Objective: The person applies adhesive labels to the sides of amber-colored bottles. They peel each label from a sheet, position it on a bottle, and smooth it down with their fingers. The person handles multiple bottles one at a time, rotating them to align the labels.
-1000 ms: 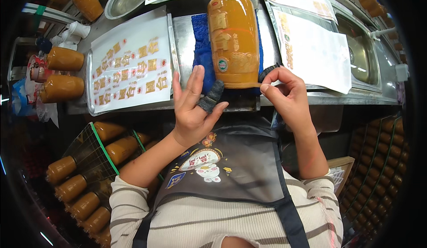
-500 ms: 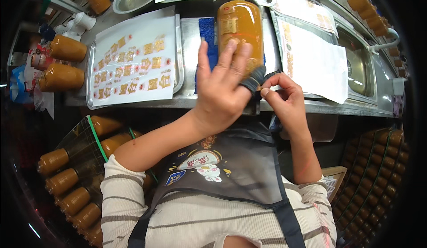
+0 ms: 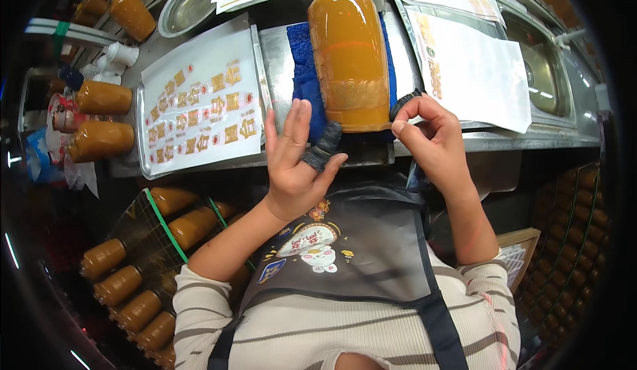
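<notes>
A large amber-brown bottle point(image 3: 352, 58) lies on a blue cloth point(image 3: 305, 71), its neck pointing away from me and its base towards me. Embossed relief shows on its lower side, and no gold label is on the face I see. My left hand point(image 3: 292, 164) is open to the left of the base, fingers spread, clear of the glass; a black cover wraps its index finger. At the base's right corner is my right hand point(image 3: 434, 141), also with a black finger cover. Its thumb and finger are pinched together; whatever they hold is hidden or too small to name.
To the left, a metal tray point(image 3: 141, 131) bears a sheet point(image 3: 212, 52) of gold and red stickers. Another sticker sheet point(image 3: 471, 71) lies right, before a sink point(image 3: 547, 71). Brown bottles point(image 3: 103, 141) stand left; more fill a crate point(image 3: 166, 224) below. A metal bowl point(image 3: 189, 5) sits behind.
My left hand has come off the bottle and drawn back towards me. The bottle has turned, so the gold label on its face no longer shows. My right hand stays near its corner.
</notes>
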Demonstrator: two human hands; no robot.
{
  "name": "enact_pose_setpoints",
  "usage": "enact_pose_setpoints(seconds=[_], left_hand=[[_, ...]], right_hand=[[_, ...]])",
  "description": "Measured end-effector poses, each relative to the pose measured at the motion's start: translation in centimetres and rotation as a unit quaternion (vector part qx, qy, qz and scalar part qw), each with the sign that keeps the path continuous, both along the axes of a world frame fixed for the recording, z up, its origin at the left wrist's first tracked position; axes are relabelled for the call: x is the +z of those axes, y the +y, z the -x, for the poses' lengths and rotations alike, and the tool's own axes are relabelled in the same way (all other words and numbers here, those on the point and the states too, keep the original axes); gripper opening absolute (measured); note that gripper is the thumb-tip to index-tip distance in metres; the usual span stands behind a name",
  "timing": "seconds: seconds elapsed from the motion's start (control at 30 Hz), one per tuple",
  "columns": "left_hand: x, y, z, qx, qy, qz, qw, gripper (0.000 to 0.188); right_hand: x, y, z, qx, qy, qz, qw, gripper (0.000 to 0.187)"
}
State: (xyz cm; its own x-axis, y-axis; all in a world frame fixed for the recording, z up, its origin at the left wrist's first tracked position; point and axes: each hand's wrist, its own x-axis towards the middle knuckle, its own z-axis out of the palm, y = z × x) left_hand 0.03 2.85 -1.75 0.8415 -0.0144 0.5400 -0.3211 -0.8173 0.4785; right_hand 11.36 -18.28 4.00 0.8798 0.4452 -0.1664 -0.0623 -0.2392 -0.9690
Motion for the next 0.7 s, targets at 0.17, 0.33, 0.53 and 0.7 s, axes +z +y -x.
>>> enact_pose_setpoints(seconds=[0.17, 0.33, 0.53, 0.7], left_hand=[[1.3, 0.0, -0.9, -0.013, -0.019, -0.073, 0.997, 0.045], [4.0, -0.8, -2.6, -0.038, -0.036, -0.117, 0.992, 0.040], [4.0, -2.4, -4.9, -0.001, -0.048, -0.111, 0.993, 0.054], [2.5, -0.8, -4.5, -0.001, -0.038, 0.031, 0.999, 0.062]], right_hand=[[-0.8, -0.1, -0.2, -0.002, -0.001, -0.025, 1.000, 0.005], [-0.9, 0.1, -0.3, -0.004, 0.018, -0.019, 1.000, 0.003], [-1.4, -0.1, -0.3, 0.000, 0.039, -0.029, 0.999, 0.004], [-1.1, 0.0, -0.2, 0.014, 0.032, -0.032, 0.999, 0.007]])
